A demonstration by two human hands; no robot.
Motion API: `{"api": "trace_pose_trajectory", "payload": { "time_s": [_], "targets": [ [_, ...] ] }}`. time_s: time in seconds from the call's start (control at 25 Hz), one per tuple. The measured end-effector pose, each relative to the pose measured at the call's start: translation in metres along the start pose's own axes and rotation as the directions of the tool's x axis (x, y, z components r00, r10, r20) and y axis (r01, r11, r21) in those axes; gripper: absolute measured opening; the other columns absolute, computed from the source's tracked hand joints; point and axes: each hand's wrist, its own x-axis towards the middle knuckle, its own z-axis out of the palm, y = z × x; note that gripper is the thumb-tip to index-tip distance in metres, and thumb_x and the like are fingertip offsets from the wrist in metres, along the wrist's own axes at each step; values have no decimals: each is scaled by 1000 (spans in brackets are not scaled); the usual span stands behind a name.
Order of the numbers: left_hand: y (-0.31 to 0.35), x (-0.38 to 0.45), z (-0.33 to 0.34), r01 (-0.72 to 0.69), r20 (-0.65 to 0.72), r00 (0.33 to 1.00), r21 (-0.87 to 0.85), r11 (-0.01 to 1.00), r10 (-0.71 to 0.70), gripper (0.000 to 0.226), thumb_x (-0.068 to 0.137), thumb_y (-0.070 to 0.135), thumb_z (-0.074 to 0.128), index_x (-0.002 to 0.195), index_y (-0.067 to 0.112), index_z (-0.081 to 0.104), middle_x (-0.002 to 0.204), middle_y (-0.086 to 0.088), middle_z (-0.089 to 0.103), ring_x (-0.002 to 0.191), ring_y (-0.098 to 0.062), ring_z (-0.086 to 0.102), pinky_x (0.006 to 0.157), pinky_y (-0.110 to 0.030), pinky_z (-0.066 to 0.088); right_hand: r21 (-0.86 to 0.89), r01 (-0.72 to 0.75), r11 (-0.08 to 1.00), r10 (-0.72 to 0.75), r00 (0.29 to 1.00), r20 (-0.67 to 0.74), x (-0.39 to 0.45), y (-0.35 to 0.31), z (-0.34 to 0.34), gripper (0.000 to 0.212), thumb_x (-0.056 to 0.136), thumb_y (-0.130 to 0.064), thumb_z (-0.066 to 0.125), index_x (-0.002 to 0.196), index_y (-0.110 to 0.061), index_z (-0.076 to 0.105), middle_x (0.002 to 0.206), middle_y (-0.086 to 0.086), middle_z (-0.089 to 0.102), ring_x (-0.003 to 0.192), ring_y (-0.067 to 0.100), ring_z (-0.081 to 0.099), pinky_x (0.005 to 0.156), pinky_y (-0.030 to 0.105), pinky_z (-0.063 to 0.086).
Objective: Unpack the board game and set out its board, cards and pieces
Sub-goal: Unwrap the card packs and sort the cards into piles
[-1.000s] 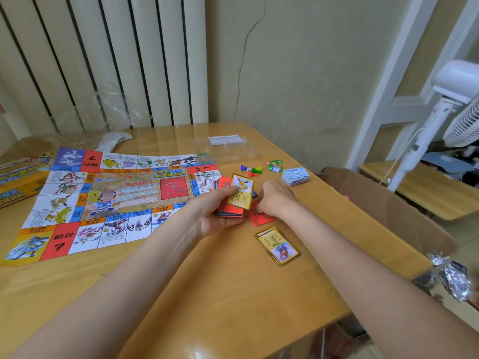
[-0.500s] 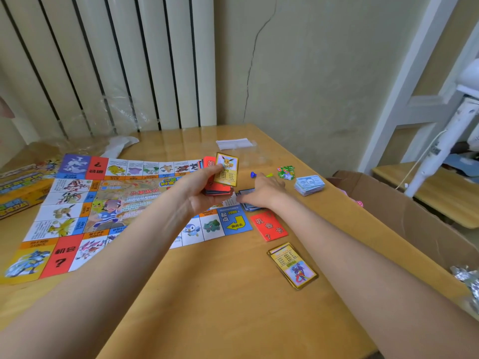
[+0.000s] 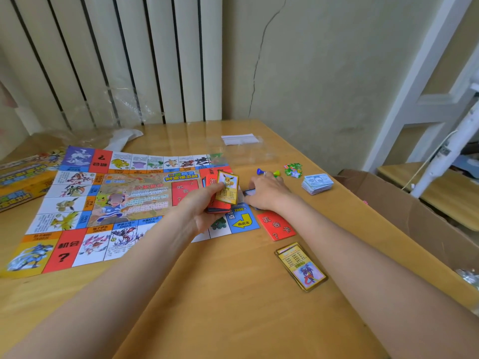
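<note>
Board [image 3: 108, 203] lies unfolded and flat on the desk [image 3: 233, 307], toward its left edge, so that part looks done. In the head view the sorting of cards seems to be midway. The left hand [image 3: 202, 211] grips a stack of cards [image 3: 219, 203] over the board's right edge, with a yellow creature card [image 3: 227, 186] held upright at the front under the thumb. The right hand [image 3: 267, 193] rests knuckles-up just beside it, fingers curled down onto a dark-edged card [image 3: 248, 192] at the board's right edge; whether it pinches that card or only presses it I cannot tell.

Already set out: a red card pile [image 3: 276, 225] just off the board's near right corner, a yellow card pile [image 3: 302, 270] nearer the desk's front, a stack of paper money [image 3: 317, 183] near the right edge, small pawns [image 3: 268, 173] and a bunch of green tokens [image 3: 293, 169] toward the far right. Left to do, I judge: dealing out the held stack into piles.

As for containers, the game box [image 3: 20, 182] sits at the desk's left edge; its contents cannot be seen. A cardboard carton [image 3: 414, 216] stands open beyond the right edge, its inside mostly hidden. Clear wrapping [image 3: 241, 151] lies flat toward the far edge.
</note>
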Motion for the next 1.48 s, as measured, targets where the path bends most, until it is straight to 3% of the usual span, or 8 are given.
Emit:
{"api": "trace_pose_trajectory", "payload": {
  "time_s": [0.28,0.52,0.76,0.88,0.96,1.16,1.32,1.48],
  "targets": [
    [3,-7,-12,-60,-45,997,-37,997,59,11,93,10,54,81,10,56,79,-7,61,67,-17,60,64,-30,50,-68,49,996,-56,992,-116,-10,-8,-6,50,91,-47,49,132,-21,44,142,11,33,132,33,25,105,43,27],
    [23,-12,-43,-82,-82,994,-42,996,78,9,92,15,57,96,8,56,83,-10,62,72,-19,60,53,-27,55,-139,330,934,-290,924,250,-11,-44,6,72,83,-67,44,143,-32,28,151,1,30,140,27,22,111,54,7],
    [23,-14,-46,-91,-50,995,-6,996,91,22,91,15,58,111,8,54,85,-10,63,72,-19,61,47,-24,54,72,348,935,-355,919,169,-6,-42,13,66,85,-59,49,141,-27,36,147,0,37,139,21,29,113,47,19],
    [17,-12,-41,-93,-25,995,-9,996,93,15,90,14,60,103,9,56,84,-9,64,63,-17,65,44,-22,54,561,220,798,-194,975,-107,-14,-31,-9,39,95,-39,47,119,-10,58,116,5,60,110,21,55,92,31,42],
    [11,-12,-31,-86,-8,996,6,996,86,9,89,14,61,96,10,58,75,-7,67,51,-13,65,42,-22,53,793,130,595,-134,989,-62,-23,-22,-25,31,95,-34,48,94,-6,62,85,8,63,77,19,60,70,26,50],
    [2,-24,1,-71,195,979,30,997,64,10,92,15,54,89,8,61,65,-5,71,55,-13,69,53,-24,58,783,115,612,-121,991,-50,-39,9,-36,15,83,-7,67,70,-7,59,65,8,58,50,8,52,42,12,39],
    [-9,-35,8,-72,276,961,155,985,26,13,93,6,50,89,8,62,68,-6,72,57,-13,69,57,-26,58,859,-11,511,-84,994,63,-52,38,-45,16,80,3,67,94,-1,60,70,9,60,49,9,55,43,15,42],
    [-23,-45,4,-27,218,976,207,978,-19,10,91,1,51,96,5,59,67,-8,72,55,-15,69,55,-28,58,774,-19,633,-233,949,214,-71,54,-48,22,82,7,62,99,-7,62,68,8,60,53,11,53,47,16,44]
  ]
}}
